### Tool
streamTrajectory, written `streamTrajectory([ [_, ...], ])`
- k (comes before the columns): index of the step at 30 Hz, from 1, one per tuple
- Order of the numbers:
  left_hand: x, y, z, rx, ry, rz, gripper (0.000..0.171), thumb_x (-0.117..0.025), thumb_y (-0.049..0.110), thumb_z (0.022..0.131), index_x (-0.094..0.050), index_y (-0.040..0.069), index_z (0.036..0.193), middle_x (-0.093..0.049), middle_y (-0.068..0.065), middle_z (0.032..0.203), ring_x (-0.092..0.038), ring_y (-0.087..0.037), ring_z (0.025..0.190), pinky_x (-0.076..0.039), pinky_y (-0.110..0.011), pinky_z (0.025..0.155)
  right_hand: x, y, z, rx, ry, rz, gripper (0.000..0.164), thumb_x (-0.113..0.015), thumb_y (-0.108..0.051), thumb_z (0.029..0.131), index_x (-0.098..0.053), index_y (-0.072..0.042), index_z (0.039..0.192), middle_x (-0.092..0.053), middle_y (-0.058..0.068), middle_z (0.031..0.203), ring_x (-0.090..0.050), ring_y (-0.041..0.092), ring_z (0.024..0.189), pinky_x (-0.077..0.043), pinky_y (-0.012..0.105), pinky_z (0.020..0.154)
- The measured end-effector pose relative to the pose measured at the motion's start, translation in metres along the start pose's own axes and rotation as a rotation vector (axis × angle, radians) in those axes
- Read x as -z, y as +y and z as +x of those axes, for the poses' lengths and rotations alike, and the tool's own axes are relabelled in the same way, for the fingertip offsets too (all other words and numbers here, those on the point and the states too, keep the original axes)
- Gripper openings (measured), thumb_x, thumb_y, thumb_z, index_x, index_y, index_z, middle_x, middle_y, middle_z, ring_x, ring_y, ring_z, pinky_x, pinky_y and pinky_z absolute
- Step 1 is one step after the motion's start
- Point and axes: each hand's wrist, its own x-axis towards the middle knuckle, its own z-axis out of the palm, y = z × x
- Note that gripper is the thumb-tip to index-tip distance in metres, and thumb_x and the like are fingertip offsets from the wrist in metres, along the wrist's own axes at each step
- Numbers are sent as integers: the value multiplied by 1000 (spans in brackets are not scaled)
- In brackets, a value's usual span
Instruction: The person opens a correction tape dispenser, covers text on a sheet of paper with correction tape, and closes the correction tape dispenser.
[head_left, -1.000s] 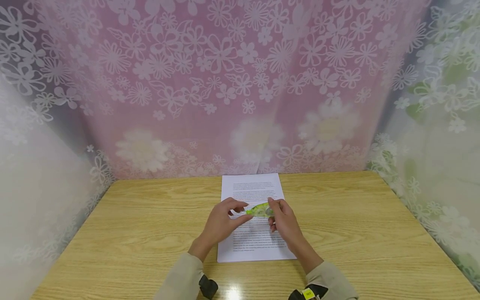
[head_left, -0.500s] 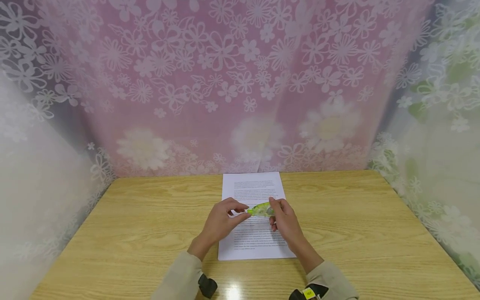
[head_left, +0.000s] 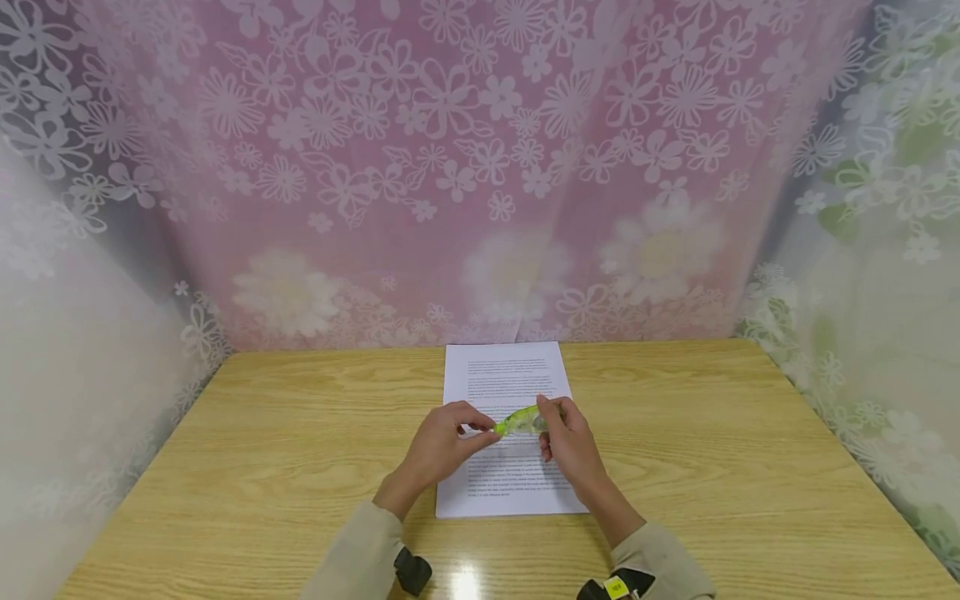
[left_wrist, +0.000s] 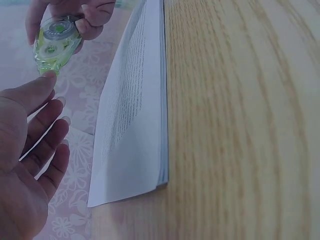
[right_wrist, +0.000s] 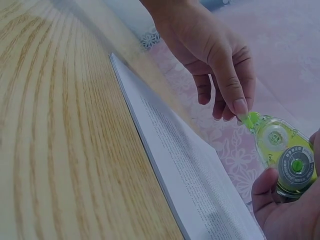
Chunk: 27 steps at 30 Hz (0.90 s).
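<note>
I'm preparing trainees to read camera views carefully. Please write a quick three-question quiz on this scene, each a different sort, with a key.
1. True or false: the left hand touches the green tip of the correction tape.
2. Which grips the tape's wide end: A) the left hand, B) the right hand, C) neither hand?
3. Fill in: below the hands, printed ____ lies on the table.

Key: 1. True. 2. B. 3. Paper.

We see beige sleeves [head_left: 358,552] — a blocky black mount [head_left: 412,572] on each, the right one bearing a yellow label [head_left: 616,588].
</note>
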Motion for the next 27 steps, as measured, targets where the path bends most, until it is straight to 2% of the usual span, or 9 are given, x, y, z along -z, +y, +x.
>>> streamTrajectory([
  [9,-2,-2,-2,36,-37,-28,11,-75,27,84,-76,18,92,-67,13,88,-60,-4,82,-49,-25,71,-1,1,-2,4,6,7,48,-45,-51,98,-50,-4,106,-47,7,74,-44,15,58,-42,25,50],
  [19,-5,0,-2,54,-74,-81,9,-74,25,85,-74,18,90,-66,13,87,-59,-3,80,-49,-24,70,1,0,3,-21,-22,16,38,-41,-40,103,-48,-3,104,-47,8,69,-44,16,56,-41,25,49],
  [27,-9,1,-3,100,-73,-203,8,-75,26,85,-72,19,87,-65,13,83,-60,-7,78,-50,-26,70,-4,-5,-1,-26,-37,71,42,-42,-45,101,-48,-4,102,-47,7,66,-42,14,55,-39,23,50],
])
